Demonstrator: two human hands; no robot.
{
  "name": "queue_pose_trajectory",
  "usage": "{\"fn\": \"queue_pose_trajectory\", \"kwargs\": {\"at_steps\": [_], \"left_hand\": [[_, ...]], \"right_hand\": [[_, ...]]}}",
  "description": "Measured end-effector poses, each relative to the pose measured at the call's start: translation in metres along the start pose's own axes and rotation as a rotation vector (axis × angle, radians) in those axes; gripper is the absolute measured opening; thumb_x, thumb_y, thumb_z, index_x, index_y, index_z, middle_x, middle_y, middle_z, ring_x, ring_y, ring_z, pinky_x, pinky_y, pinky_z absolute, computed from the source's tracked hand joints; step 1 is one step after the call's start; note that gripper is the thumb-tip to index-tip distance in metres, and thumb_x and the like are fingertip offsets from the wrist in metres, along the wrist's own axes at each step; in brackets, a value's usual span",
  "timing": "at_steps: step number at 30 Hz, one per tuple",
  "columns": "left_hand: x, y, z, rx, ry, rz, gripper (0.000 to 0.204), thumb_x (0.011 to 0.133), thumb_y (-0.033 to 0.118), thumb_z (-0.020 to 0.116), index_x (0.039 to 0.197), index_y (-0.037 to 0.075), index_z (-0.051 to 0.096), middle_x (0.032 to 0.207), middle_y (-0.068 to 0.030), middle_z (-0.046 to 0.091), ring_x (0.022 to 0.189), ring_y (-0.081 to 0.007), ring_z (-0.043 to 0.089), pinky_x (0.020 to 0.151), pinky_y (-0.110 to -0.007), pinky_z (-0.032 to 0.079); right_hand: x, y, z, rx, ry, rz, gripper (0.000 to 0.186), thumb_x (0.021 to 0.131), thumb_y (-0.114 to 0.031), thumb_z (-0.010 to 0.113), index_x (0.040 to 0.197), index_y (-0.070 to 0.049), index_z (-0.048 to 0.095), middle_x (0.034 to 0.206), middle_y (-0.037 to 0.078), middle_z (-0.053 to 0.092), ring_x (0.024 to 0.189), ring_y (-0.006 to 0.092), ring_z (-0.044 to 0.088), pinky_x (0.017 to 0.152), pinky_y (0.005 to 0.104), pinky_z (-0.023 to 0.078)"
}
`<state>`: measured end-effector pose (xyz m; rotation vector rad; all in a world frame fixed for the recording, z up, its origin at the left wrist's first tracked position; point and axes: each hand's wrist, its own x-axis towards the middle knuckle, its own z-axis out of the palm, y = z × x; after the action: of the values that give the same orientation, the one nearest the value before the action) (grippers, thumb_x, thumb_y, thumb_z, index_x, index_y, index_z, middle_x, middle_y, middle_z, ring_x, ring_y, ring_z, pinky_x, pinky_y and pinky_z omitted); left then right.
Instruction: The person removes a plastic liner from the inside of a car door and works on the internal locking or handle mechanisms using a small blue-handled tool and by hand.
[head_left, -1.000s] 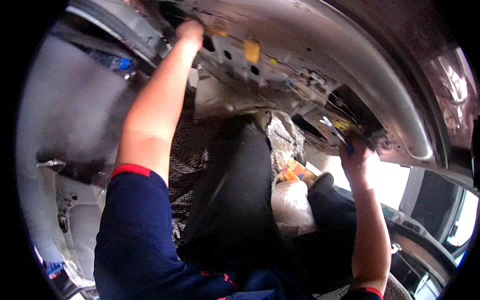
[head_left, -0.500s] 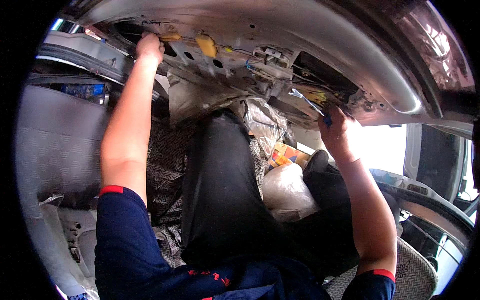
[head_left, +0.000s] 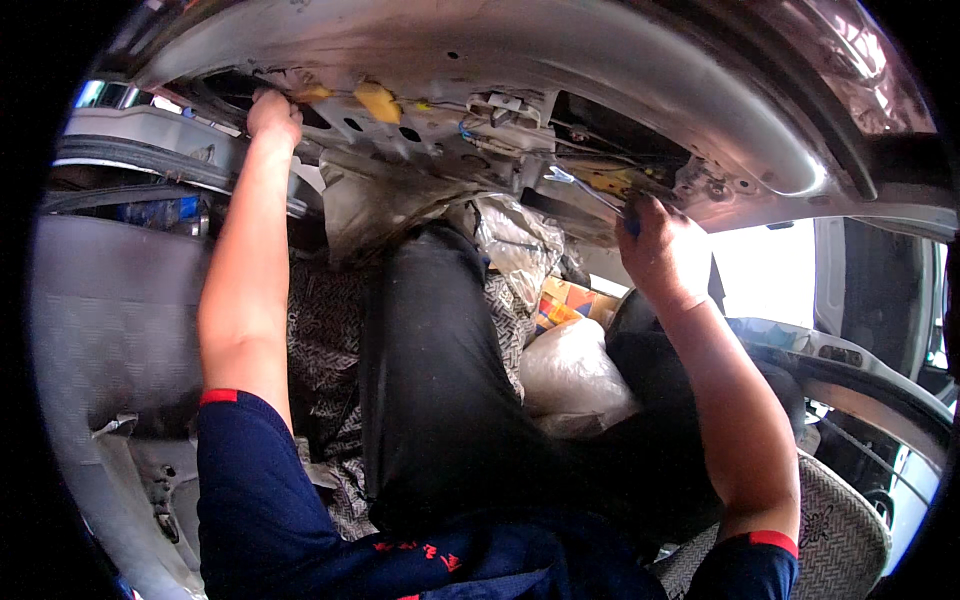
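Across the top spans a bare metal vehicle panel with cut-outs, yellow foam pads and thin wires. My left hand is curled at the dark opening on the panel's left end. Its fingertips are partly hidden there, and I cannot make out what they grip. On the right, my right hand is closed round the blue handle of a trim removal tool. The tool's slim metal shaft points up and left and ends in a fork, just below the panel's larger right opening.
Crumpled clear plastic sheeting hangs below the panel near my knee. A white plastic bag and an orange patterned box lie between my legs. A grey seat stands at the left, with patterned fabric beside it.
The whole view has shifted, so the panel appears farther left. My right hand has moved slightly left in view with the tool; my left hand stays at the same opening.
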<state>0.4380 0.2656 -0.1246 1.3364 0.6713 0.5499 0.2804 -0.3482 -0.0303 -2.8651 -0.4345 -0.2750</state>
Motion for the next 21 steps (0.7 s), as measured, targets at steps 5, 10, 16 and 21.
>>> {"fn": "queue_pose_trajectory", "kwargs": {"at_steps": [5,10,16,21], "left_hand": [[-0.062,0.038,0.04,-0.124,0.128,-0.19,0.012,0.1,0.024,0.047,0.106,0.017,0.054,0.095,-0.0001,0.057,0.076,-0.0176,0.05,0.067,-0.035,0.042],[-0.068,0.048,-0.01,-0.126,-0.029,-0.181,0.018,0.101,0.028,0.049,0.109,0.013,0.054,0.097,-0.0087,0.056,0.076,-0.024,0.052,0.073,-0.04,0.05],[-0.239,0.091,-0.051,0.279,-0.28,0.088,0.028,0.103,0.025,0.049,0.111,0.004,0.066,0.078,-0.0004,0.062,0.071,-0.0134,0.06,0.065,-0.027,0.049],[-0.354,0.136,-0.176,0.538,-0.391,0.206,0.019,0.103,0.015,0.052,0.103,0.0,0.064,0.08,-0.0009,0.06,0.076,-0.012,0.056,0.074,-0.028,0.048]], "right_hand": [[-0.016,0.0,0.003,0.031,-0.045,0.033,0.026,0.086,-0.024,0.069,0.104,-0.007,0.062,0.083,0.02,0.068,0.076,0.0391,0.069,0.066,0.0481,0.056],[-0.045,-0.022,0.02,0.113,-0.475,-0.006,0.027,0.092,-0.024,0.06,0.111,-0.005,0.057,0.08,0.024,0.068,0.075,0.0419,0.069,0.067,0.0514,0.055],[-0.032,-0.045,-0.005,0.31,-0.626,-0.03,0.019,0.086,-0.015,0.064,0.099,-0.001,0.068,0.092,0.025,0.07,0.09,0.0416,0.069,0.079,0.0474,0.054],[-0.003,-0.053,-0.001,0.376,-0.696,-0.307,0.035,0.086,-0.009,0.064,0.12,-0.001,0.061,0.1,0.023,0.069,0.09,0.0338,0.069,0.081,0.041,0.054]]}}
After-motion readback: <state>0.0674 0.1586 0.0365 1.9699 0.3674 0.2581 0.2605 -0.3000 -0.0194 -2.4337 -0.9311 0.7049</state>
